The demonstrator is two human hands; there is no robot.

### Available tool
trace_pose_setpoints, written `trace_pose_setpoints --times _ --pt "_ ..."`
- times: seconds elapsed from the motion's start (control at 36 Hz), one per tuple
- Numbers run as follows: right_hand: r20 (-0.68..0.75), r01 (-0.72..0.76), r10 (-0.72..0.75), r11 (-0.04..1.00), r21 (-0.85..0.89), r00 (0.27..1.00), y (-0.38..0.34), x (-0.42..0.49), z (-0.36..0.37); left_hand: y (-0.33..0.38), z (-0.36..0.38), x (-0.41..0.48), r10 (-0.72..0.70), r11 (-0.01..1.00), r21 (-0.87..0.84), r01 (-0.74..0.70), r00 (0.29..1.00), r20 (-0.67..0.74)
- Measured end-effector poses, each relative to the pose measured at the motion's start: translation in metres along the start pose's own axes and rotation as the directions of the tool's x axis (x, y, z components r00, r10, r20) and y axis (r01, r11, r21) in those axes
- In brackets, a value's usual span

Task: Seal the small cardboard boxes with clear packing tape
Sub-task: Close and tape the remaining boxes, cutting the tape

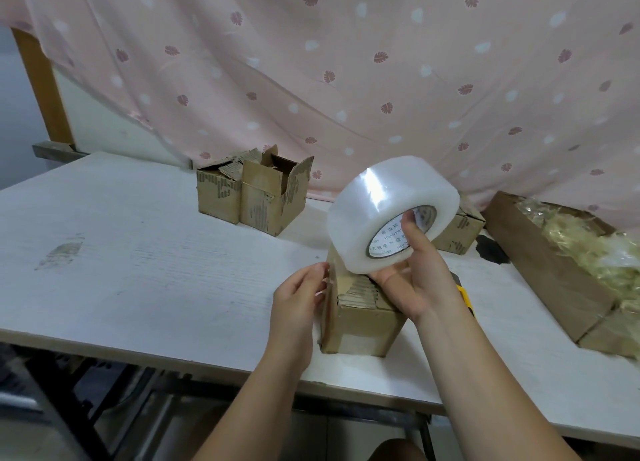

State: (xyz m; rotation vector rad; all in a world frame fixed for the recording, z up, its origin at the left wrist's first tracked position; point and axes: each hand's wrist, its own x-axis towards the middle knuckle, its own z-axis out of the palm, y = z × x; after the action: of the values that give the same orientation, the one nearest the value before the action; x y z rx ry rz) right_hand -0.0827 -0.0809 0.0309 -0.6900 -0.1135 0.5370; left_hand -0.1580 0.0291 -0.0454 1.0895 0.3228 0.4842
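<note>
Gripping the roll (377,214) in our right hand (414,282) over the box (360,329) at the table's (138,252) front edge, we pinch its tape (333,266) with our left hand (298,296), anchoring the seal.

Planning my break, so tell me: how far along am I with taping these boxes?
Done: nothing clearly; the half-hidden box looks closed, tape unclear. In hand: right hand holds the tape roll over the near box, a strip running down to it by the left hand. Left: two back boxes, one with flaps open.
</note>
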Motion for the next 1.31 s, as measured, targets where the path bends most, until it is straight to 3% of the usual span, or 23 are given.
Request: trace_pose_setpoints --times 0.14,0.33,0.58,0.75,1.03,1.14,1.19,1.25,1.31 --pt "0.011 0.011 -0.011 1.000 -0.010 1.000 0.000 0.001 -0.001 -0.004 0.004 0.004 0.042 0.999 0.011 -0.042 0.998 -0.055" --pt "0.028 -0.003 0.002 1.000 0.029 1.000 0.000 -0.001 0.000 -0.006 0.009 0.014 0.137 0.980 0.163 -0.114 0.982 -0.132" --pt "0.034 0.003 -0.004 1.000 0.026 0.999 0.000 0.001 -0.001 -0.001 0.011 0.022 0.268 0.874 0.457 -0.166 0.948 -0.168" --pt "0.040 -0.002 0.001 1.000 0.019 0.999 -0.001 -0.001 -0.002 -0.006 0.016 0.024 0.291 0.826 0.545 -0.143 0.936 -0.196" --pt "-0.003 0.014 -0.014 1.000 0.021 1.000 -0.001 0.003 -0.002 0.000 0.012 0.032 0.213 0.671 0.731 -0.124 0.977 -0.031" --pt "0.001 0.021 -0.021 1.000 0.017 1.000 -0.001 0.002 -0.001 -0.001 0.005 0.035 0.137 0.530 0.846 -0.064 0.991 -0.011" --pt "-0.004 0.019 -0.019 1.000 0.020 1.000 -0.001 0.002 -0.001 -0.003 0.003 0.030 0.183 0.596 0.796 -0.104 0.983 -0.009" --pt "-0.014 0.022 -0.022 1.000 0.020 1.000 -0.001 0.002 -0.002 -0.003 0.004 0.018 0.270 0.764 0.619 -0.179 0.961 -0.055" --pt "-0.014 0.026 -0.026 1.000 0.013 1.000 -0.001 0.002 -0.002 -0.003 0.008 0.003 0.292 0.870 0.432 -0.239 0.955 -0.058"
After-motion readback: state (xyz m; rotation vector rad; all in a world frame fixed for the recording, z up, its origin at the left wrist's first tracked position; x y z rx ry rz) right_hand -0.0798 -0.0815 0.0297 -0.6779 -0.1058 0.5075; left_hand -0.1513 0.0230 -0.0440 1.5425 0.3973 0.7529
